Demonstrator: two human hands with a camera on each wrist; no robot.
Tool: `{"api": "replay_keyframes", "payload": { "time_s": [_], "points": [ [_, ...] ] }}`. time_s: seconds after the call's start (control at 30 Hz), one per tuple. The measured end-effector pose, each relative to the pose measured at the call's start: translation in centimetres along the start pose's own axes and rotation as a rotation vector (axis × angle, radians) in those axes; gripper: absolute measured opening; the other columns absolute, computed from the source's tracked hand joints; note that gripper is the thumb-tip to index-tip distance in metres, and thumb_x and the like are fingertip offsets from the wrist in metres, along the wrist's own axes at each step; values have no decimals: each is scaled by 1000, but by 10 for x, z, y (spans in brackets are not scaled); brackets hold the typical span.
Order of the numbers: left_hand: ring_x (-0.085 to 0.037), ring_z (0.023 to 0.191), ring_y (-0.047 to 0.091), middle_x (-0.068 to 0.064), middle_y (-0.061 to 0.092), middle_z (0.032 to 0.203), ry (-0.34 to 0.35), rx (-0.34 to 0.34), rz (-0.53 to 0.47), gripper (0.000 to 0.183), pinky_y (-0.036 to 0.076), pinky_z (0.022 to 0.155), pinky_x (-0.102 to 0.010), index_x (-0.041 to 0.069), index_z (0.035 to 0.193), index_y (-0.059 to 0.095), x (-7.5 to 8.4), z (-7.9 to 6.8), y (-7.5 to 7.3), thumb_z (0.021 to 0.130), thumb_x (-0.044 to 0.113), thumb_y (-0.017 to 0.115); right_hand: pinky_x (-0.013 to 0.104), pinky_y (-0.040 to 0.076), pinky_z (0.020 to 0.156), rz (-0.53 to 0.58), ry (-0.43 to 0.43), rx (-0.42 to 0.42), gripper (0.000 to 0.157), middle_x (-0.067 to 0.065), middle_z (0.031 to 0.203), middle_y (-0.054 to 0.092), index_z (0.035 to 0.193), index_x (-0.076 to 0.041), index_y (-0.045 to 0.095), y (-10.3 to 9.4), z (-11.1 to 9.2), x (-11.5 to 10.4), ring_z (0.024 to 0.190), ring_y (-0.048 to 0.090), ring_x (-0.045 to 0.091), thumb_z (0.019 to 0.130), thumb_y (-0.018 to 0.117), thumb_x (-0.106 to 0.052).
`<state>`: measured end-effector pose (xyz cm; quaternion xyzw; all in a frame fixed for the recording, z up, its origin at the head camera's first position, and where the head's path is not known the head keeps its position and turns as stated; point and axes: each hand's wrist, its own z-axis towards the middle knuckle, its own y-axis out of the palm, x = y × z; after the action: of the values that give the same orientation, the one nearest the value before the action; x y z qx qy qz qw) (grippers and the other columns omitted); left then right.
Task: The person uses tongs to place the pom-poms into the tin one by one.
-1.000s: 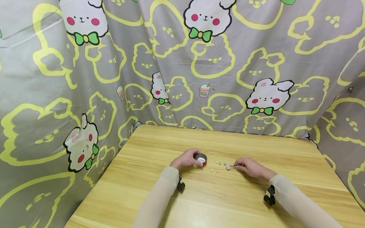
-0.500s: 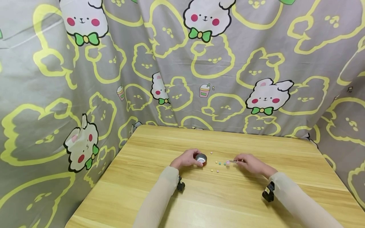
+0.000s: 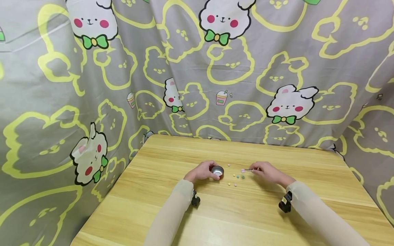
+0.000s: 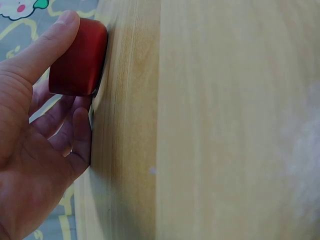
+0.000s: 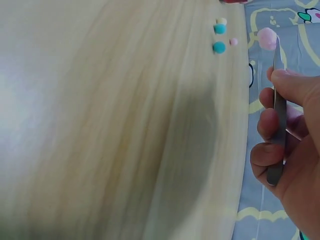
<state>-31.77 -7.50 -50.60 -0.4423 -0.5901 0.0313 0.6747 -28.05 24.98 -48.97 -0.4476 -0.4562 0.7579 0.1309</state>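
My left hand grips a small round metal bowl, silvery inside and standing on the table. In the left wrist view the thumb lies along the bowl's red outer wall, with fingers around its far side. My right hand holds metal tweezers between thumb and fingers. A pink pom-pom is pinched at the tweezers' tips, above the table and to the right of the bowl. Under and beside it lie teal pom-poms, with a yellow pom-pom just to their left.
A small pink ball lies further back on the wooden table. Nearer the front are another yellow ball and a pink ball. A grey cartoon-print curtain hangs behind and at both sides.
My right hand has moved back and to the left, carrying the pink pom-pom in the tweezers up past the teal ones. The left hand and bowl stay in place.
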Motion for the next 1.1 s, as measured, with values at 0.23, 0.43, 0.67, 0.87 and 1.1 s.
{"api": "replay_keyframes", "payload": {
  "time_s": [0.23, 0.43, 0.67, 0.87, 1.1],
  "points": [
    [-11, 91, 54, 5, 60, 100, 1, -2, -13, 41, 43, 83, -27, 14, 110, 60, 1, 0, 0, 76, 22, 81, 27, 43, 59, -3, -6, -13, 13, 5, 86, 63, 102, -8, 67, -1, 11, -3, 70, 50, 7, 95, 56, -12],
    [-10, 91, 54, 5, 60, 98, 0, 2, -6, 41, 43, 83, -28, 14, 109, 60, 1, 0, 0, 75, 22, 82, 28, 43, 62, -6, -13, -27, 15, 7, 91, 63, 105, -9, 66, 0, 20, -9, 74, 51, 8, 97, 54, -14],
    [-10, 91, 55, 6, 60, 98, 9, 2, 1, 41, 43, 83, -27, 14, 109, 60, 0, 2, -1, 75, 23, 82, 29, 42, 62, 1, -23, -23, 15, 10, 90, 64, 105, -8, 66, 1, 33, -19, 73, 50, 10, 96, 55, -11],
    [-10, 90, 55, 6, 60, 97, 23, 3, 1, 41, 43, 83, -27, 14, 108, 61, -2, 2, 1, 74, 22, 83, 29, 44, 63, 7, -55, -15, 13, 7, 88, 64, 103, -7, 67, 4, 39, -24, 74, 52, 9, 95, 56, -10],
    [-10, 90, 55, 5, 60, 98, 23, 5, -4, 41, 44, 82, -26, 12, 109, 61, 0, -1, 0, 74, 20, 82, 29, 43, 62, 22, -71, -23, 14, 11, 88, 63, 103, -5, 66, 7, 48, -29, 72, 51, 10, 96, 55, -9]
  ]
}}
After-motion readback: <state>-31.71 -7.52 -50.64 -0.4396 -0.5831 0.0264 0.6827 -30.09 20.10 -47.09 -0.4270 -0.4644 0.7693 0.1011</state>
